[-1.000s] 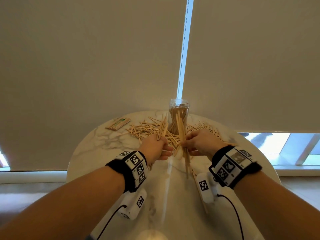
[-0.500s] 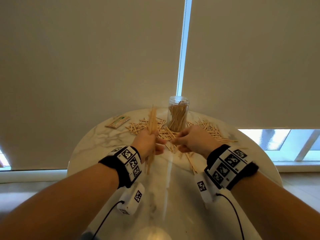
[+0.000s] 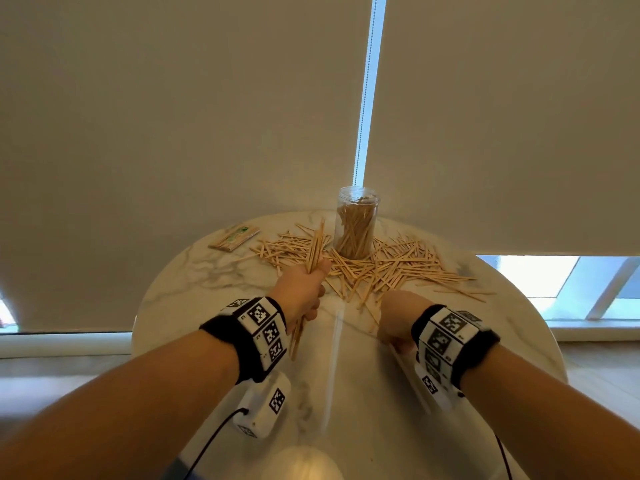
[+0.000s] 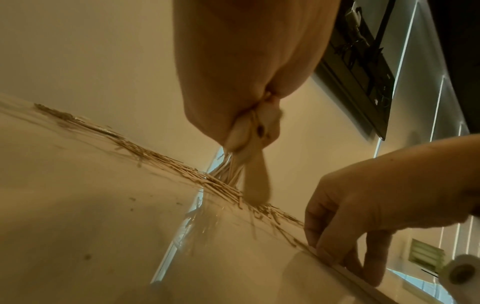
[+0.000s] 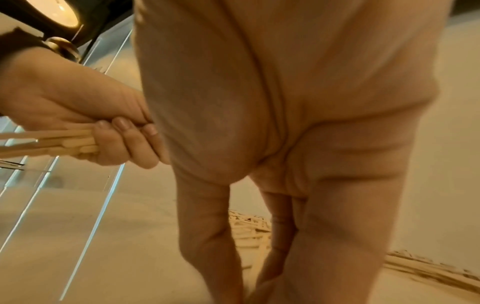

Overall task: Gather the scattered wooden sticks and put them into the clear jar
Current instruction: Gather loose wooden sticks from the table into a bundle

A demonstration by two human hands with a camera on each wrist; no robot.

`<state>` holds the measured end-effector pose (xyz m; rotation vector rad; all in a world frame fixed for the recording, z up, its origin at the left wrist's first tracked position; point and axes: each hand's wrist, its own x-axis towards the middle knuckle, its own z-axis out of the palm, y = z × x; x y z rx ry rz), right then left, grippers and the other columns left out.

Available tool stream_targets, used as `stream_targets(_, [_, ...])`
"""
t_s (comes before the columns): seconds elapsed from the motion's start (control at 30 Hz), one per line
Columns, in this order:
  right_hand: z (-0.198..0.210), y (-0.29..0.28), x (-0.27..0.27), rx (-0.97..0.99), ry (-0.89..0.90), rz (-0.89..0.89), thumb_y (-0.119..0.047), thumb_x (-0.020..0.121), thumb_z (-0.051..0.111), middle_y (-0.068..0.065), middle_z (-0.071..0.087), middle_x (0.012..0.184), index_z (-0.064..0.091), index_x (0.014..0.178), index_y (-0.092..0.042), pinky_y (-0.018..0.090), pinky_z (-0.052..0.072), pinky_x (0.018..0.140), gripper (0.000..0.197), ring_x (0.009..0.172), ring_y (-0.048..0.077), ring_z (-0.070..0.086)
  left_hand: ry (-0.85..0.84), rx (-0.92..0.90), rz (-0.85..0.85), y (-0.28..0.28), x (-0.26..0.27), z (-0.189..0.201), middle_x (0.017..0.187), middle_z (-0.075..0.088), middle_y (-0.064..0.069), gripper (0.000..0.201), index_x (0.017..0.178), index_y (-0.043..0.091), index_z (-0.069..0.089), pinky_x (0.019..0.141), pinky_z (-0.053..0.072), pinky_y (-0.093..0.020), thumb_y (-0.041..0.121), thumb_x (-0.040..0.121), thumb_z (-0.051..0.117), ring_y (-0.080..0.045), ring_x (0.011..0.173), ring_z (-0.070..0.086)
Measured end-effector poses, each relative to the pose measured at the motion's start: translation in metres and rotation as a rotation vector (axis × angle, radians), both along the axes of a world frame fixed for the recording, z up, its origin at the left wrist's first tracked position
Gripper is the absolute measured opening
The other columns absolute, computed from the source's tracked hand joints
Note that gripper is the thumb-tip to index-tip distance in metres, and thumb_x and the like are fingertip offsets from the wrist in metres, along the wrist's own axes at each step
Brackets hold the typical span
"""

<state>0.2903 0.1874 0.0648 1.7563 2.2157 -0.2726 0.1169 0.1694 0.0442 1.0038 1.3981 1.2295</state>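
The clear jar (image 3: 356,226), partly filled with wooden sticks, stands upright at the far side of the round marble table (image 3: 194,282). Loose sticks (image 3: 391,268) lie heaped around its base. To the front left of the jar, my left hand (image 3: 306,292) grips a bundle of sticks (image 3: 316,247) that points up and away from me; the right wrist view shows its fingers (image 5: 124,139) curled round them. My right hand (image 3: 396,323) is nearer to me, with its fingers pointing down. Its fingertips (image 4: 345,265) pinch a single stick (image 4: 301,245) lying on the table.
A flat paper packet (image 3: 233,238) lies at the far left of the table. Roller blinds hang right behind the table, with a bright gap between them above the jar. Bare marble stretches between my forearms.
My right hand has let go of the sticks it held near the jar, drawn back toward me and come down on a stick on the table. My left hand still holds its bundle.
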Motion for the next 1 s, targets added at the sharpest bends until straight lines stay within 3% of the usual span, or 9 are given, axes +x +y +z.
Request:
stream_targets(0.13, [-0.005, 0.001, 0.001, 0.000, 0.073, -0.018, -0.024, 0.094, 0.062, 0.011, 0.066, 0.122, 0.061, 0.125, -0.003, 0.028, 0.052, 0.087, 0.037, 0.094, 0.022, 0.057, -0.025, 0.006, -0.040, -0.002, 0.001, -0.003, 0.059, 0.036, 0.004, 0.025, 0.087, 0.016, 0.045, 0.039, 0.028, -0.022, 0.035, 0.102, 0.052, -0.008, 0.041, 0.029])
stream_targets(0.27, [-0.004, 0.003, 0.007, -0.029, 0.187, -0.077, -0.024, 0.094, 0.061, 0.008, 0.064, 0.101, 0.064, 0.114, -0.005, 0.031, 0.054, 0.085, 0.028, 0.098, 0.025, 0.066, -0.026, 0.012, -0.069, -0.003, 0.000, -0.005, 0.062, 0.045, 0.001, 0.025, 0.091, 0.015, 0.048, 0.041, 0.034, -0.023, 0.037, 0.103, 0.050, -0.009, 0.045, 0.035])
stream_targets(0.33, [-0.001, 0.009, 0.013, -0.052, 0.293, -0.144, -0.024, 0.094, 0.062, 0.009, 0.070, 0.096, 0.067, 0.102, -0.006, 0.032, 0.058, 0.085, 0.020, 0.089, 0.023, 0.068, -0.021, 0.022, -0.086, -0.004, -0.001, -0.005, 0.061, 0.049, 0.001, 0.027, 0.091, 0.012, 0.050, 0.041, 0.035, -0.022, 0.036, 0.103, 0.050, -0.009, 0.044, 0.037])
stream_targets(0.47, [0.016, 0.021, 0.018, -0.083, 0.797, -0.295, -0.005, 0.088, 0.065, 0.019, 0.075, 0.079, 0.071, 0.084, 0.002, 0.037, 0.064, 0.075, 0.010, 0.066, 0.022, 0.071, -0.069, 0.067, -0.076, -0.003, 0.002, 0.001, 0.071, 0.067, -0.007, 0.026, 0.096, 0.007, 0.058, 0.050, 0.050, -0.026, 0.031, 0.104, 0.050, -0.013, 0.054, 0.055])
stream_targets(0.57, [0.030, 0.022, 0.007, -0.063, 1.201, -0.259, 0.000, 0.088, 0.068, 0.021, 0.072, 0.082, 0.068, 0.085, 0.004, 0.037, 0.064, 0.072, 0.004, 0.069, 0.026, 0.070, -0.130, 0.083, -0.082, 0.003, 0.008, 0.007, 0.091, 0.075, -0.015, 0.028, 0.100, 0.006, 0.060, 0.072, 0.059, -0.040, 0.030, 0.105, 0.047, -0.026, 0.079, 0.070])
stream_targets(0.63, [0.035, 0.027, -0.005, -0.022, 1.335, -0.187, -0.006, 0.090, 0.068, 0.019, 0.075, 0.089, 0.069, 0.089, 0.003, 0.040, 0.063, 0.076, 0.009, 0.076, 0.028, 0.074, -0.164, 0.103, -0.125, 0.009, 0.011, 0.011, 0.096, 0.074, -0.014, 0.028, 0.104, 0.007, 0.060, 0.078, 0.059, -0.045, 0.031, 0.105, 0.046, -0.032, 0.085, 0.072])
stream_targets(0.73, [0.033, 0.041, -0.021, 0.123, 1.359, -0.104, -0.021, 0.091, 0.068, 0.011, 0.076, 0.087, 0.073, 0.091, -0.007, 0.044, 0.063, 0.077, 0.015, 0.082, 0.027, 0.075, -0.174, 0.173, -0.171, 0.019, 0.016, 0.017, 0.094, 0.075, -0.012, 0.028, 0.117, 0.015, 0.061, 0.065, 0.060, -0.040, 0.033, 0.106, 0.043, -0.025, 0.064, 0.068])
stream_targets(0.83, [0.030, 0.060, -0.033, 0.198, 1.369, -0.070, -0.028, 0.087, 0.071, 0.006, 0.076, 0.085, 0.075, 0.086, -0.014, 0.045, 0.060, 0.081, 0.015, 0.086, 0.028, 0.072, -0.163, 0.215, -0.078, 0.039, 0.015, 0.015, 0.069, 0.062, -0.003, 0.034, 0.116, 0.011, 0.057, 0.043, 0.041, -0.027, 0.039, 0.105, 0.041, -0.009, 0.043, 0.047])
stream_targets(1.0, [0.037, 0.099, -0.037, 0.152, 1.621, -0.132, -0.022, 0.082, 0.078, 0.014, 0.072, 0.085, 0.073, 0.084, -0.011, 0.044, 0.056, 0.076, 0.012, 0.078, 0.027, 0.066, -0.166, 0.227, -0.058, 0.069, 0.000, 0.003, 0.057, 0.036, 0.007, 0.045, 0.097, 0.013, 0.056, 0.041, 0.029, -0.023, 0.058, 0.096, 0.049, -0.008, 0.046, 0.030])
